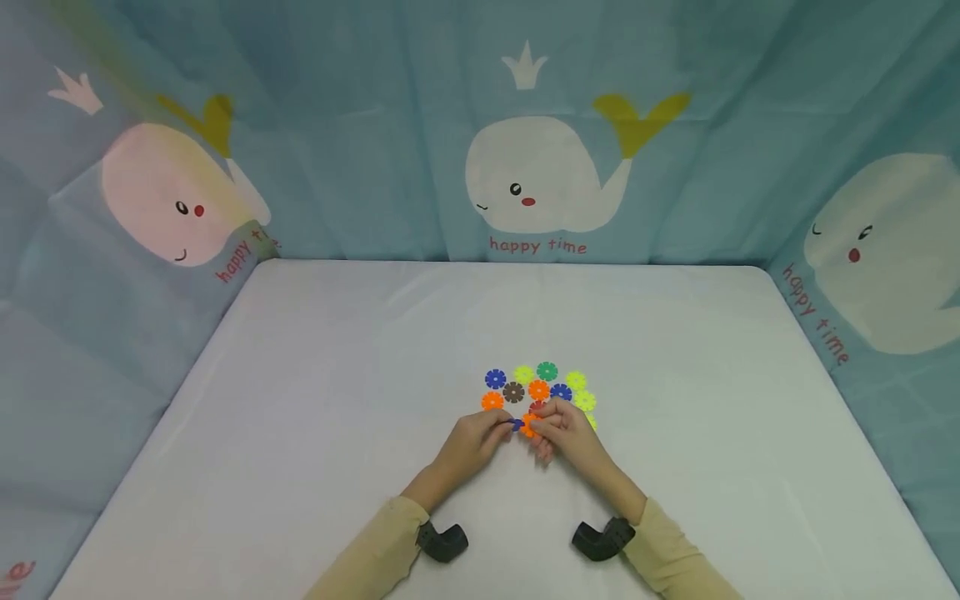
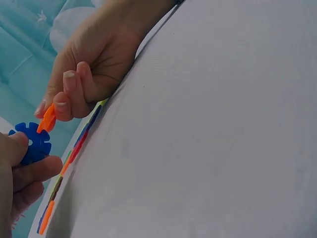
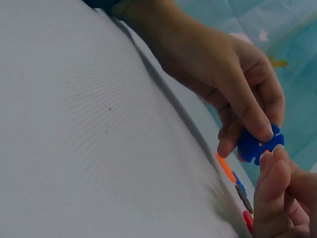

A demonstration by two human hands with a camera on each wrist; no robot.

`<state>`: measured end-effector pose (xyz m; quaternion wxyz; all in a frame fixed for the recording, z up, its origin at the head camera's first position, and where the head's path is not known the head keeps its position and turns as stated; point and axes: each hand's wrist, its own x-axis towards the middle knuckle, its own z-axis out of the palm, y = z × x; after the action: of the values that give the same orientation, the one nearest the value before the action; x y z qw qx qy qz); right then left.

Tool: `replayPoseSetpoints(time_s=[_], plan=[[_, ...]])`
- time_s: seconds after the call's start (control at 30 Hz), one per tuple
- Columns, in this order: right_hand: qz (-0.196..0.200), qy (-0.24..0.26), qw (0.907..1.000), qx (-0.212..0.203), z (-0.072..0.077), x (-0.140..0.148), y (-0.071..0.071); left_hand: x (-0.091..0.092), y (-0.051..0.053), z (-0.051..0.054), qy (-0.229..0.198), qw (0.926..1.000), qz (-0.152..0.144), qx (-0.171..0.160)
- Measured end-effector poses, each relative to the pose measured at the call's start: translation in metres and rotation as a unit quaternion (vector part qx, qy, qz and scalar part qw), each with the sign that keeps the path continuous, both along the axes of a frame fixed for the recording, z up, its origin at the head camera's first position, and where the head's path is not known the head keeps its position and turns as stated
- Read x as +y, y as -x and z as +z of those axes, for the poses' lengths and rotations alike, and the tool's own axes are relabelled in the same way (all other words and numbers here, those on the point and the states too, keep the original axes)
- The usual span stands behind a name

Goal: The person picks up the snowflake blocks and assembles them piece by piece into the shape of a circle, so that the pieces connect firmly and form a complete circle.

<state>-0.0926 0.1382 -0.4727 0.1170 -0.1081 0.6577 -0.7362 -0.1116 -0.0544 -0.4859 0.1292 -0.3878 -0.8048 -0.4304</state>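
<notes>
My left hand [image 1: 472, 440] pinches a blue notched plastic disc [image 2: 37, 148] between thumb and fingers. An orange notched disc [image 2: 48, 119] is pinched in my right hand [image 1: 572, 433], turned crosswise to the blue one. The two discs meet at their edges just above the table; how deep the slots sit is too small to tell. Beyond the hands lie more discs of the same kind, among them a brown disc [image 1: 513, 392], a green disc [image 1: 547, 371] and a loose orange disc [image 1: 492, 401]. My right hand partly covers a red disc [image 1: 536, 407].
The white table [image 1: 337, 358] stretches out around the hands. A blue whale-print curtain [image 1: 360, 167] stands along its back and sides. Dark curved devices, one at the left wrist [image 1: 442, 542] and one at the right wrist [image 1: 602, 539], stick out inward.
</notes>
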Motion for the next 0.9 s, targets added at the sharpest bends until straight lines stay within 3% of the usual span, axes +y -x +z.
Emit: replayPoseSetpoints(time_s=[0.23,0.43,0.53,0.6,0.63,0.73,0.83,0.9], plan=[[-0.019,0.006,0.9998,0.008,-0.011,0.011,0.000,0.013,0.003,-0.001,-0.017,0.9994,-0.024,0.017],[0.001,-0.018,0.9995,0.026,-0.015,0.005,0.000,0.007,-0.002,-0.003,-0.022,0.9997,0.010,0.010],[-0.041,-0.058,0.9953,0.065,-0.014,0.004,0.000,0.004,-0.003,-0.005,-0.026,0.9994,0.020,0.005],[-0.095,-0.106,0.9823,0.121,-0.014,0.005,0.000,0.004,-0.003,-0.005,-0.031,0.9992,0.024,0.008],[-0.125,-0.139,0.9706,0.151,-0.013,0.006,0.000,0.004,-0.002,-0.005,-0.035,0.9990,0.026,0.009],[-0.180,-0.242,0.9234,0.237,-0.014,0.009,0.001,0.004,-0.001,-0.006,-0.050,0.9982,0.031,0.015],[-0.157,-0.313,0.8928,0.283,-0.016,0.009,0.004,0.003,0.001,-0.005,-0.063,0.9973,0.037,0.012],[-0.132,-0.338,0.8845,0.293,-0.017,0.007,0.005,0.002,0.002,-0.005,-0.067,0.9968,0.043,0.005]])
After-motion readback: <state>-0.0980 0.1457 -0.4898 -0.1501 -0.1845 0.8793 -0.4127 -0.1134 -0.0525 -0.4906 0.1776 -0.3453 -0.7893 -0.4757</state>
